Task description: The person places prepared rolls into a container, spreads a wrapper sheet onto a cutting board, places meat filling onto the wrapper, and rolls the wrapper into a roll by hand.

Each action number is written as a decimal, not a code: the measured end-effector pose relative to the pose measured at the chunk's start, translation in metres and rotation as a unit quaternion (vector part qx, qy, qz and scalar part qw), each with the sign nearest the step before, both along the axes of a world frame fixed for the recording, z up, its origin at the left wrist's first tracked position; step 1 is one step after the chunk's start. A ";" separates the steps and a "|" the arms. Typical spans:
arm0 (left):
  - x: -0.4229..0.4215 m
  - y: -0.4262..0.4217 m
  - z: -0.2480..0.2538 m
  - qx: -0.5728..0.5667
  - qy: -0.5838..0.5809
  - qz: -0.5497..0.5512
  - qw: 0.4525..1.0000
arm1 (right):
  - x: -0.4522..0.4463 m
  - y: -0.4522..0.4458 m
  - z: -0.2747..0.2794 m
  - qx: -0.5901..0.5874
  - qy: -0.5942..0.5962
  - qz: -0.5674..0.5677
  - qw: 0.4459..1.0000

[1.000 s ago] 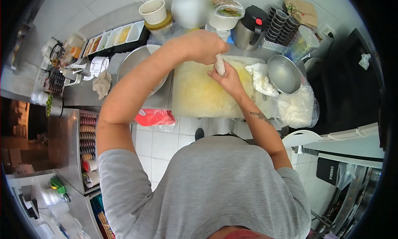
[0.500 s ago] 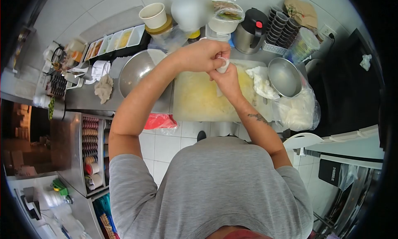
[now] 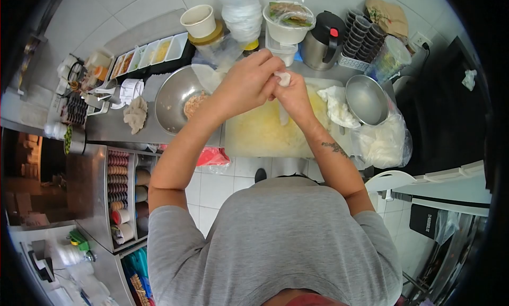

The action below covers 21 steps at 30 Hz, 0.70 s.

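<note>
My right hand (image 3: 296,100) is closed around a small white dumpling (image 3: 284,79), which shows at the top between thumb and forefinger. My left hand (image 3: 246,83) is pinched against its left side, fingertips touching it. Both hands are over a pale, yellow-stained cutting board (image 3: 254,133). A narrow, pale strip (image 3: 283,115) appears below them on the board. On the left, a steel bowl (image 3: 167,96) holds minced filling (image 3: 195,104), partly hidden by my left forearm. A pale, thin sheet (image 3: 205,77) lies over the bowl's right rim.
A crumpled white cloth (image 3: 336,107), a round steel pan (image 3: 367,100) and a plastic bag of white contents (image 3: 384,139) are at right. Behind stand a steel jug (image 3: 318,43), a white tub (image 3: 286,30) and stacked plastic containers (image 3: 241,17). A rag (image 3: 135,115) lies left.
My left hand has shifted slightly down and left, and its wrist has turned. More filling shows in the bowl. The dumpling remains between my hands.
</note>
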State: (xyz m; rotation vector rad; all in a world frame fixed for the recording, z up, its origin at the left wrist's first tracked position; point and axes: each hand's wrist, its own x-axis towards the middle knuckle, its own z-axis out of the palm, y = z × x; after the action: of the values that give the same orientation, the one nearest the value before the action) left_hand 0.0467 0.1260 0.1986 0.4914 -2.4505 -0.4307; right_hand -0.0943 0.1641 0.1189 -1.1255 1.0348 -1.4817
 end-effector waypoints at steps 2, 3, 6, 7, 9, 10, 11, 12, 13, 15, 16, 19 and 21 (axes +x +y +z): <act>0.000 -0.002 -0.001 -0.049 -0.020 -0.001 0.999 | 0.003 -0.001 -0.003 -0.021 0.021 -0.020 0.999; 0.000 -0.002 -0.001 -0.074 -0.029 -0.001 0.997 | 0.008 0.002 0.001 -0.044 0.047 -0.049 0.997; 0.004 0.000 0.003 -0.039 0.023 -0.046 0.998 | 0.012 0.009 0.006 -0.071 0.127 -0.103 0.984; 0.007 0.000 0.002 -0.014 0.027 -0.032 0.999 | 0.012 0.011 0.006 -0.073 0.154 -0.117 0.978; 0.012 -0.002 0.000 0.036 0.035 -0.008 0.999 | 0.010 0.015 0.000 -0.064 0.140 -0.097 0.983; 0.012 -0.001 0.000 0.054 0.035 -0.007 0.998 | 0.009 0.016 -0.004 -0.059 0.133 -0.087 0.985; 0.011 0.001 -0.001 0.072 0.034 -0.006 0.997 | 0.011 0.016 -0.010 -0.072 0.106 -0.088 0.988; 0.011 0.003 -0.002 0.091 0.034 -0.004 0.995 | 0.015 0.015 -0.015 -0.084 0.079 -0.089 0.989; 0.011 0.001 -0.003 0.086 0.034 -0.015 0.996 | 0.017 0.014 -0.019 -0.096 0.052 -0.089 0.990; 0.013 -0.002 -0.004 0.076 0.036 -0.036 0.996 | 0.014 0.020 -0.012 -0.081 0.102 -0.076 0.989; 0.014 -0.001 -0.002 0.116 0.028 -0.019 0.993 | 0.012 0.023 -0.006 -0.074 0.127 -0.069 0.987; 0.014 0.000 0.007 0.205 0.014 0.011 0.979 | 0.009 0.031 0.013 -0.047 0.202 -0.074 0.975; 0.010 -0.002 0.001 0.227 0.015 0.009 0.974 | 0.007 0.026 0.007 -0.060 0.210 -0.072 0.973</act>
State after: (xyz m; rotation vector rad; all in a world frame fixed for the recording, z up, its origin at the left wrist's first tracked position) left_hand 0.0566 0.1241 0.2000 0.6869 -2.3123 -0.9926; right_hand -0.0871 0.1898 0.1263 -1.5216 1.3526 -1.4655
